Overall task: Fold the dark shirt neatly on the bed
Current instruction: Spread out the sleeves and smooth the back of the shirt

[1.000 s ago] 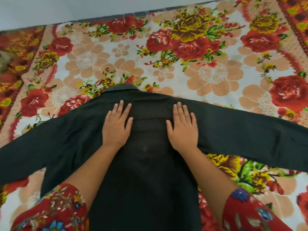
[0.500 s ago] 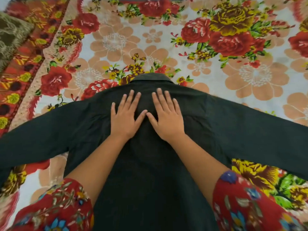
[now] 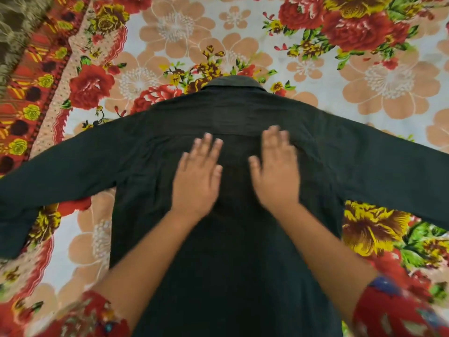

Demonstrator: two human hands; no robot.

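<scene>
The dark shirt (image 3: 233, 239) lies flat on the floral bedsheet (image 3: 315, 76), back side up, collar (image 3: 232, 82) pointing away and both sleeves stretched straight out to the sides — the left one (image 3: 60, 171) reaching the frame edge, the right one (image 3: 388, 171) likewise. The left hand (image 3: 196, 181) and right hand (image 3: 277, 176) rest palm-down on the upper back, fingers straight and close together, a gap of cloth between them. Both are a little blurred. Red floral sleeves (image 3: 398, 312) show at the bottom corners — a brown patterned cloth (image 3: 17, 27) sits top left
</scene>
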